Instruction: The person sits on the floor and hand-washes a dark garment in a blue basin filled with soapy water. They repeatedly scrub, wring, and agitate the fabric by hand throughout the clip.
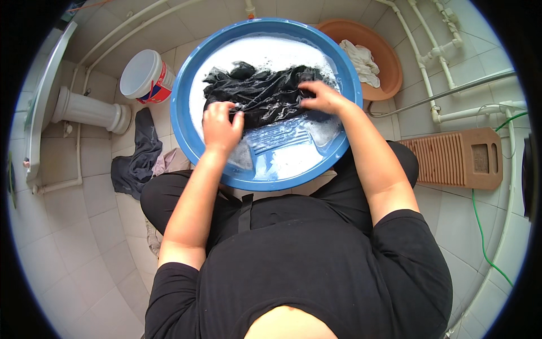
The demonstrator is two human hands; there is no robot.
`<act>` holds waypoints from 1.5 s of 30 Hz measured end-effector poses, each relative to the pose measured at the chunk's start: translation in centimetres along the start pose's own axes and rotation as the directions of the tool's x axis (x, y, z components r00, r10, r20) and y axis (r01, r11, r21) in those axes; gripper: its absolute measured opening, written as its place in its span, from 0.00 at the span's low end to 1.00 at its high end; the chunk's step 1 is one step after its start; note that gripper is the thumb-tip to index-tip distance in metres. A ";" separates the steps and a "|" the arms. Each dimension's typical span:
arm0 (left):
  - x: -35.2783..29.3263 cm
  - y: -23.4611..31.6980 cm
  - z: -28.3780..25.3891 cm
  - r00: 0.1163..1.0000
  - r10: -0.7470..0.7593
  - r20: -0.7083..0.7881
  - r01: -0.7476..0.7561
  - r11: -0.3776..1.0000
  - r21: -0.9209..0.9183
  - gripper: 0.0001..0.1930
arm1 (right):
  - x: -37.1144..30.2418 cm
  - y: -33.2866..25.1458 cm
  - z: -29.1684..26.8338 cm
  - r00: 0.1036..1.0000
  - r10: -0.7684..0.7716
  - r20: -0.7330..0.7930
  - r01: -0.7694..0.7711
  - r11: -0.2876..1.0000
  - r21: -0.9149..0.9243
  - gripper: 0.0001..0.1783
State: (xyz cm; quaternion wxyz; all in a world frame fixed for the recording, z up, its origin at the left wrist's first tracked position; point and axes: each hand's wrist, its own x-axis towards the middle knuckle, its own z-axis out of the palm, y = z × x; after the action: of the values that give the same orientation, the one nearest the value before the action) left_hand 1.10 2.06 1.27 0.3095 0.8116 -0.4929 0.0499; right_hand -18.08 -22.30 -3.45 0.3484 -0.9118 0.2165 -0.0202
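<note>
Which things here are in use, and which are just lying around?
In use: left hand, right hand, black garment, blue basin, ribbed washboard in the basin.

Lying about: brown basin, white cloth, white bucket, wooden washboard, dark clothes on floor.

Single head-worn fisheye looks steeply down, close over the blue basin (186, 85); edges bend outward.

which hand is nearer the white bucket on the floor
Left. The left hand grips the wet black garment on the basin's side facing the white plastic bucket; the right hand presses the garment farther across.
</note>
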 end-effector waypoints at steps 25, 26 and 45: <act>3.2 4.3 3.2 0.278 -0.293 0.915 0.621 -0.671 -0.404 0.22 | -1.0 -16.3 5.3 0.775 -0.087 -0.626 0.192 0.976 0.103 0.08; 2.7 3.3 4.7 0.398 -0.170 0.901 0.504 -0.780 -0.370 0.23 | -0.9 -16.0 5.5 0.741 -0.046 -0.670 0.166 0.979 0.116 0.08; 0.7 6.2 4.2 0.354 -0.363 0.862 0.546 -0.668 -0.506 0.18 | 0.6 -14.1 6.7 0.715 -0.148 -0.683 0.223 0.975 0.021 0.13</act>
State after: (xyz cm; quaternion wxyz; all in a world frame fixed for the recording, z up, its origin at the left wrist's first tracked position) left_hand -4.64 -2.83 0.98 0.7039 0.3862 0.2042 -0.5601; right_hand -10.92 -8.91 0.49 0.2879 -0.8397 0.2344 -0.3963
